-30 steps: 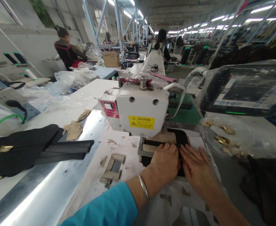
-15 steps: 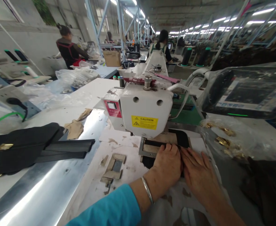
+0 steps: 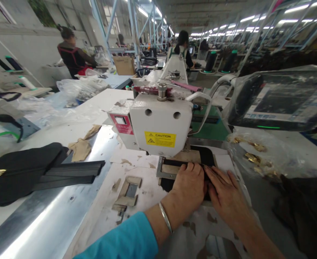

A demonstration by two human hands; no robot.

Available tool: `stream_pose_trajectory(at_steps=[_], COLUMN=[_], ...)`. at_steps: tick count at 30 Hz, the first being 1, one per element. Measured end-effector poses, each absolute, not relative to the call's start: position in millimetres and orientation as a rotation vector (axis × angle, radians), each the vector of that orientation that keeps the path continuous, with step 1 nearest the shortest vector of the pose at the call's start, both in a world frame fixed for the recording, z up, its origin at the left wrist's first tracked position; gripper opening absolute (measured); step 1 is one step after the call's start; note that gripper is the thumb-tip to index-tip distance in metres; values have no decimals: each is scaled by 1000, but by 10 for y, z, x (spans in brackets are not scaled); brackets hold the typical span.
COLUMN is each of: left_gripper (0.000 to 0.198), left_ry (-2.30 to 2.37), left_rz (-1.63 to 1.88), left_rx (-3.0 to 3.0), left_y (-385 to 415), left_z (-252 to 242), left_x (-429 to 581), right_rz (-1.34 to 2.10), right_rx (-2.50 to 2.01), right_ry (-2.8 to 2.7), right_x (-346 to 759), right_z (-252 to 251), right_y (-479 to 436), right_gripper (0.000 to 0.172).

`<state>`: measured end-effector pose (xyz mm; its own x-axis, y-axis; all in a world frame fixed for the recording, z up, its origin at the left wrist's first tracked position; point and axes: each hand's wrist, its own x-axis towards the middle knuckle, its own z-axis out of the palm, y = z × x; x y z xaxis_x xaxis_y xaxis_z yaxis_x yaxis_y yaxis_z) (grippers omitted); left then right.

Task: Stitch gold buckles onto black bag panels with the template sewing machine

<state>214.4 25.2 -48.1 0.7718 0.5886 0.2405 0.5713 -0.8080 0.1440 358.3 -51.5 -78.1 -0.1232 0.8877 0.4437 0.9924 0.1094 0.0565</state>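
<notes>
At the sewing machine [image 3: 161, 117], both hands work just below and right of its head. My left hand [image 3: 189, 181] has its fingers curled together and presses on the black strap [image 3: 172, 163] at the metal clamp frame [image 3: 159, 167]. My right hand [image 3: 226, 190] lies right beside it, thumb and fingers closed on the black strap's dark edge. Black material [image 3: 207, 156] shows behind the fingers, with a beige patch next to it. The fingertips of both hands are partly hidden.
Left on the table lie black strap pieces [image 3: 72, 171] with gold buckles and a tan scrap [image 3: 80, 149]. A beige template [image 3: 128, 190] rests on white paper. A bag of gold fittings [image 3: 255, 158] and a plastic-wrapped control screen [image 3: 280, 100] are on the right. Co-workers sit farther back.
The whole view has shifted slightly, so everything sits a little further left. Both hands stay at the clamp frame; the right hand's fingers look slightly more drawn in.
</notes>
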Motion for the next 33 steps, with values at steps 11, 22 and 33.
stream_pose_trajectory(at_steps=[11,22,33], left_gripper=[40,38,23], left_ry=[999,979,1099], left_rz=[482,493,455], left_rx=[2761,2754,2730], left_y=[251,280,278], left_z=[-511,-500,-430], left_x=[2073,2080,2191], right_rz=[-581,-364,-396], right_rx=[-1868,-1854,-1814], right_ry=[-2098,-2058,-2045], right_x=[3547,3640,3634], right_z=[-709,-813,-795], right_y=[-465,-479,-474], right_gripper=[44,45,41])
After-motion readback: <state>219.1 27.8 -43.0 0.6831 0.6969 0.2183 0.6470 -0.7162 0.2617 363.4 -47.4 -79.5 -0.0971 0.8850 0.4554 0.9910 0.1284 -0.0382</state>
